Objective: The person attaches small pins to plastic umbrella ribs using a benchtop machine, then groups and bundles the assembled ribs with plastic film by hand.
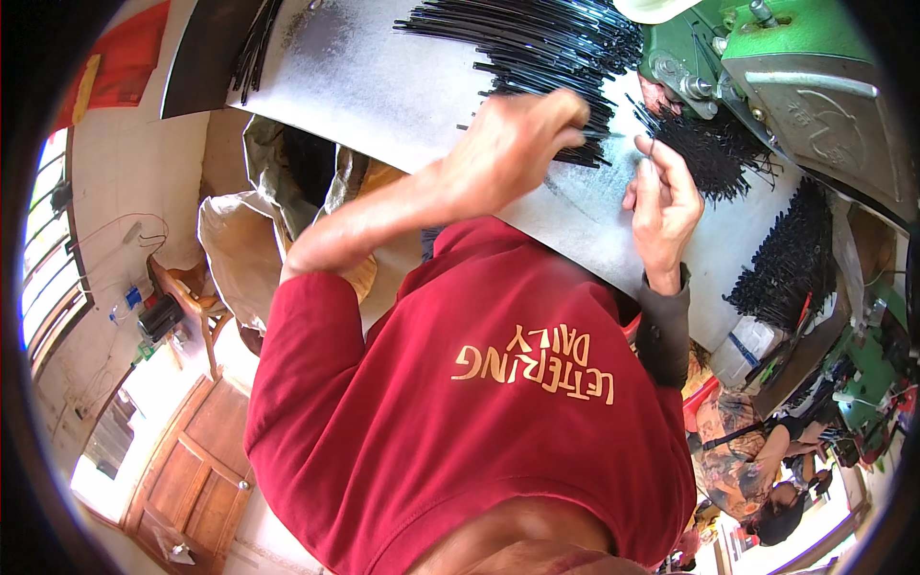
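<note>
My left hand (525, 139) is over the near side of a large pile of thin black rods (546, 43). Its fingers are curled in and blurred by motion, so I cannot make out what is between them. To its right, my right hand (663, 201) is raised above the metal table (383, 81), thumb and forefinger pinched on what looks like a thin black rod (653, 146). Beside that hand lies a heap of black pieces with knobbly ends (714, 153). Another stack of black pieces (791, 254) lies farther right on the table.
A green machine (805, 57) with a grey metal casing stands at the far right of the table. A few black rods (257, 48) lie at the left end. Open sacks (244, 240) stand below the table's left edge. At the lower right, another person (733, 441) works nearby.
</note>
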The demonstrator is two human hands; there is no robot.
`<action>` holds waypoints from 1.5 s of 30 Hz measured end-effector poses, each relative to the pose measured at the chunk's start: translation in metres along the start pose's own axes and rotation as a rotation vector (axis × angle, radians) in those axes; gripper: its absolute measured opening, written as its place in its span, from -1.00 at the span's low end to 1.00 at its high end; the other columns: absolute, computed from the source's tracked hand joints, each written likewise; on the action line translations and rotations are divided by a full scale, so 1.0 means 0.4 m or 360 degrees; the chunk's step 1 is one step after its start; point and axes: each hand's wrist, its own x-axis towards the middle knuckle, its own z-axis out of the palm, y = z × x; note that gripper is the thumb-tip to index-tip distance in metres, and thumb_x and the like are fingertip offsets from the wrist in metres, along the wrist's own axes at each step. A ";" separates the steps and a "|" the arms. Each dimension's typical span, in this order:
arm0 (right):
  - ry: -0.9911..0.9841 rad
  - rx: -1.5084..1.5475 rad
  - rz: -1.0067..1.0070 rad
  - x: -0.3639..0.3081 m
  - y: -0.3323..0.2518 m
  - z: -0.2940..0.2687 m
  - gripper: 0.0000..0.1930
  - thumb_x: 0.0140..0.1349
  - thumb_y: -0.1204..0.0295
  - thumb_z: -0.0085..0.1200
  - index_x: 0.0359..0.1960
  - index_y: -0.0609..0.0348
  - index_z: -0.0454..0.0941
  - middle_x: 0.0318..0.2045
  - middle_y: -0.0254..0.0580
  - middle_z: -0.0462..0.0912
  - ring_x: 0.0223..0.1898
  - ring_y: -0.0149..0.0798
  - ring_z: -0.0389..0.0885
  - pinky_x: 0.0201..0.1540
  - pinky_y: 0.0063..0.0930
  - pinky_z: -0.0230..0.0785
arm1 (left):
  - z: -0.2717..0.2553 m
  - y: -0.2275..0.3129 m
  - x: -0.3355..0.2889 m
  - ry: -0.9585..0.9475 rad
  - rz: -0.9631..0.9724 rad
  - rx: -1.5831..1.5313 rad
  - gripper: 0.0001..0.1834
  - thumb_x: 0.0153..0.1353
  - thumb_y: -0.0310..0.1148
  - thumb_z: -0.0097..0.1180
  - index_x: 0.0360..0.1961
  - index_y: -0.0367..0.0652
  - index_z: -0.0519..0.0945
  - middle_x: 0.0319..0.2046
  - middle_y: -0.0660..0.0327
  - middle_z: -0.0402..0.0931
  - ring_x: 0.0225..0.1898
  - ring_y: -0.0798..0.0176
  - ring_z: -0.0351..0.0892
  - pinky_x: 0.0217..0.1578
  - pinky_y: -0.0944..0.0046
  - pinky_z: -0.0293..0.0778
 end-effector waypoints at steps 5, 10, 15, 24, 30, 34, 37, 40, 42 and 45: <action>-0.0038 -0.0151 -0.0129 0.064 -0.032 0.002 -0.81 0.18 0.65 -0.01 -0.16 0.33 0.55 -0.60 -0.48 0.48 -0.62 -0.71 0.33 -0.61 -0.79 0.16 | 0.043 -0.034 0.167 0.0023 0.0062 0.0017 -0.80 0.09 -0.49 0.13 -0.22 -0.25 0.58 -0.46 0.01 0.57 -0.47 0.11 0.58 -0.41 0.25 0.46; 0.0093 -0.0126 -0.0078 0.108 -0.041 -0.014 -0.80 0.20 0.64 -0.01 -0.15 0.34 0.55 -0.61 -0.47 0.49 -0.64 -0.71 0.32 -0.62 -0.81 0.14 | 0.086 -0.027 0.220 -0.0010 -0.0033 -0.0118 -0.83 0.11 -0.49 0.08 -0.25 -0.27 0.58 -0.50 0.05 0.58 -0.53 0.21 0.56 -0.44 0.30 0.45; 0.0128 -0.0067 -0.0037 0.131 -0.026 -0.023 -0.81 0.20 0.64 -0.01 -0.15 0.37 0.54 -0.50 -0.37 0.58 -0.57 -0.69 0.39 -0.57 -0.80 0.22 | 0.097 -0.033 0.230 0.0032 0.0088 -0.0226 -0.84 0.12 -0.50 0.07 -0.26 -0.28 0.57 -0.51 0.08 0.58 -0.58 0.26 0.52 -0.50 0.35 0.43; 0.0167 -0.0012 0.0002 0.134 -0.024 -0.025 -0.80 0.21 0.66 -0.04 -0.14 0.41 0.52 -0.36 -0.25 0.63 -0.51 -0.65 0.44 -0.50 -0.79 0.28 | 0.120 -0.044 0.227 0.0099 0.0097 -0.0172 -0.83 0.11 -0.51 0.10 -0.24 -0.29 0.59 -0.48 0.05 0.59 -0.50 0.24 0.60 -0.45 0.36 0.49; 0.0150 0.0096 0.0041 0.133 -0.018 -0.030 -0.80 0.23 0.63 -0.04 -0.13 0.39 0.52 -0.43 -0.29 0.60 -0.59 -0.66 0.38 -0.59 -0.78 0.24 | 0.128 -0.052 0.228 0.0153 0.0203 -0.0093 -0.82 0.07 -0.53 0.14 -0.26 -0.29 0.59 -0.47 0.05 0.59 -0.48 0.16 0.62 -0.42 0.32 0.52; 0.0140 0.0365 0.0147 0.140 -0.008 -0.044 -0.81 0.27 0.55 -0.04 -0.14 0.36 0.52 -0.58 -0.39 0.49 -0.68 -0.64 0.32 -0.68 -0.75 0.19 | 0.137 -0.039 0.241 0.0112 0.0259 -0.0026 -0.82 0.02 -0.55 0.16 -0.29 -0.28 0.57 -0.49 0.04 0.56 -0.46 0.09 0.60 -0.42 0.26 0.51; 0.0166 0.0364 0.0105 0.149 -0.005 -0.053 -0.81 0.29 0.51 -0.04 -0.14 0.34 0.52 -0.63 -0.42 0.40 -0.70 -0.63 0.29 -0.68 -0.74 0.18 | 0.144 -0.032 0.257 0.0113 0.0319 -0.0009 -0.79 -0.03 -0.56 0.17 -0.29 -0.27 0.56 -0.48 0.03 0.55 -0.43 0.03 0.59 -0.39 0.21 0.50; 0.0192 0.0429 0.0115 0.152 0.006 -0.058 -0.81 0.30 0.50 -0.05 -0.14 0.35 0.51 -0.64 -0.42 0.39 -0.71 -0.62 0.27 -0.69 -0.72 0.17 | 0.159 -0.040 0.265 0.0132 0.0356 -0.0029 -0.76 -0.08 -0.55 0.18 -0.29 -0.26 0.56 -0.47 0.01 0.54 -0.40 -0.04 0.57 -0.34 0.15 0.49; 0.0157 0.0477 0.0130 0.152 0.010 -0.059 -0.81 0.31 0.50 -0.06 -0.14 0.35 0.51 -0.64 -0.42 0.38 -0.70 -0.62 0.27 -0.69 -0.72 0.16 | 0.162 -0.042 0.265 0.0146 0.0362 -0.0067 -0.76 -0.08 -0.55 0.19 -0.30 -0.27 0.56 -0.47 0.01 0.54 -0.41 -0.04 0.57 -0.35 0.14 0.49; 0.0188 0.0471 0.0139 0.150 0.010 -0.058 -0.81 0.31 0.50 -0.07 -0.13 0.35 0.50 -0.64 -0.42 0.37 -0.70 -0.62 0.26 -0.69 -0.72 0.16 | 0.164 -0.033 0.268 0.0113 0.0356 -0.0002 -0.76 -0.08 -0.54 0.18 -0.30 -0.27 0.56 -0.45 0.01 0.55 -0.39 -0.03 0.57 -0.35 0.15 0.49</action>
